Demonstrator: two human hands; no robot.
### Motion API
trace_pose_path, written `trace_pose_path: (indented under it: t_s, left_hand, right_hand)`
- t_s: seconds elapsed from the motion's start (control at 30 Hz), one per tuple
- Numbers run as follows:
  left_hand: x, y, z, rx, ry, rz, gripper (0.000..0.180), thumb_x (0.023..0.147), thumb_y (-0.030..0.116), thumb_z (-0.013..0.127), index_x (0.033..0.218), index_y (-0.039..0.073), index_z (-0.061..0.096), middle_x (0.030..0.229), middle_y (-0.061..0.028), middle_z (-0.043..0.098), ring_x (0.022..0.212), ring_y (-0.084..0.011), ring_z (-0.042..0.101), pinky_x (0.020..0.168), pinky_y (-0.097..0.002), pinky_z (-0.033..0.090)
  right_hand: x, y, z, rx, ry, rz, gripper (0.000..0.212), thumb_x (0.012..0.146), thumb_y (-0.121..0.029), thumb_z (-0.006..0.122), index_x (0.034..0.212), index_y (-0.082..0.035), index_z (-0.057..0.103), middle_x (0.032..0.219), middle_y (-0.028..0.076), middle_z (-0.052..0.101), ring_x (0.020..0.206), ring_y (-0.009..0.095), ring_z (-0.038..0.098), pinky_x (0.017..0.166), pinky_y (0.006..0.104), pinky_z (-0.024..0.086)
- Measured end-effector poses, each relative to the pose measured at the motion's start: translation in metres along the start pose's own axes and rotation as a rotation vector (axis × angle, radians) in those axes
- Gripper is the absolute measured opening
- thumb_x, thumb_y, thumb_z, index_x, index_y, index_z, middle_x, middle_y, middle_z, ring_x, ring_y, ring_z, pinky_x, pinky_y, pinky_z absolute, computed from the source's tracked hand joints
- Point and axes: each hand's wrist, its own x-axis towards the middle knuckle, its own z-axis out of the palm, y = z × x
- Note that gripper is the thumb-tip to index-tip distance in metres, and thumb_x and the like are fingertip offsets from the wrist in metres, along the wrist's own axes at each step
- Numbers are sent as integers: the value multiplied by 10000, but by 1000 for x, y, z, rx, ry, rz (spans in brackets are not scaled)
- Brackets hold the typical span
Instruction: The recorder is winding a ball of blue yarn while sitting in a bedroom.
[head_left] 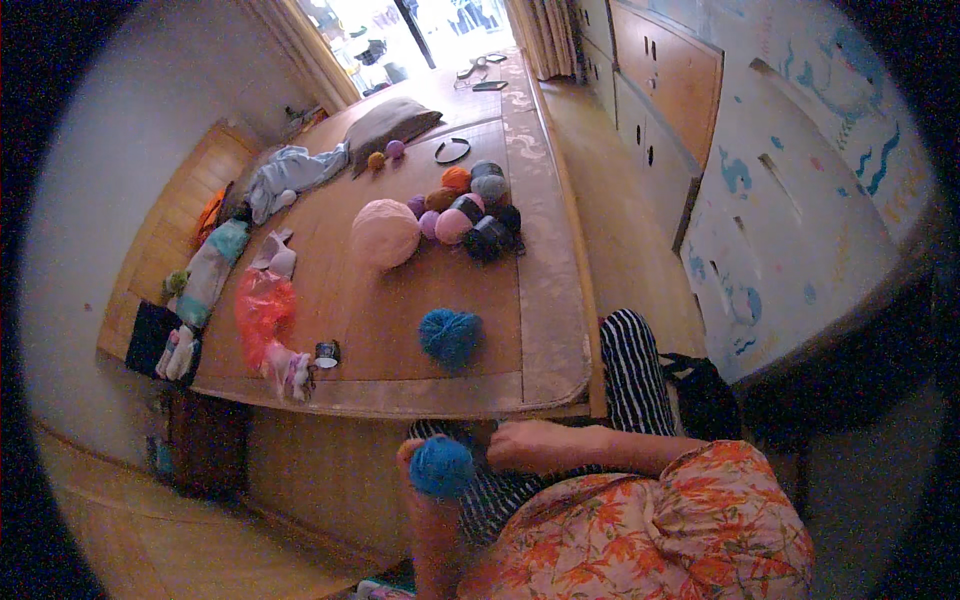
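A small ball of blue yarn (441,467) sits in my left hand (406,457), just in front of the bed's near edge. The ball covers most of that hand's fingers. Close to its right, my right hand (514,446) is closed with the knuckles up, over my striped trousers. Whatever it pinches, if anything, is hidden; I cannot make out a strand between the hands. A larger, looser blue yarn ball (450,337) lies on the mat beyond my hands.
The brown mat (330,300) holds a big pale pink ball (386,234), several yarn balls including an orange one (456,179), a red plastic bag (266,312) and a small dark roll (327,354). A pillow (393,122) and headband (452,151) lie farther back. Cabinets (660,110) stand right.
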Motion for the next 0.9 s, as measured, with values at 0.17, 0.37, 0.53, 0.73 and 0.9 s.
trace_pose_path:
  t_s: [0.17, 0.37, 0.53, 0.73, 0.9]
  left_hand:
    - [7, -35, -36, 649, 30, 198, 578, 667, 75, 722, 1191, 90, 479, 1173, -89, 481, 1128, -208, 479, 981, -349, 388]
    - [-14, -19, -4, -36, -386, -105, 661, 607, 51, 755, 1194, 110, 457, 1241, -89, 481, 1159, -229, 467, 988, -368, 386]
    - [1, -19, -10, 2, 17, 28, 668, 595, 53, 775, 1177, 114, 453, 1200, -77, 504, 1119, -232, 503, 954, -358, 418]
    - [-1, -31, -28, 586, -232, -14, 640, 615, 65, 774, 1171, 91, 459, 1198, -66, 503, 1112, -225, 507, 953, -358, 417]
    - [-9, 0, 11, 25, -148, -32, 554, 695, 81, 744, 1171, 99, 461, 1161, -54, 521, 1057, -208, 532, 935, -344, 433]
  right_hand:
    - [5, -37, -22, 94, -109, -152, 130, 854, -163, 549, 901, -41, 548, 892, 138, 551, 868, 335, 539, 732, 437, 462]
    - [6, -8, -28, 228, 309, 1, 106, 865, -136, 556, 828, -37, 550, 809, 137, 544, 821, 353, 546, 731, 430, 457]
    - [0, -10, 5, 44, -11, 18, 85, 811, -120, 572, 847, -48, 544, 828, 137, 554, 839, 360, 555, 740, 446, 470]
    - [4, -40, -32, 98, -118, -44, 105, 808, -114, 574, 893, -56, 550, 843, 147, 555, 890, 348, 551, 748, 448, 464]
    - [-6, -8, -20, 128, 241, 83, 101, 827, -101, 558, 918, -59, 564, 871, 155, 566, 899, 355, 561, 754, 446, 463]
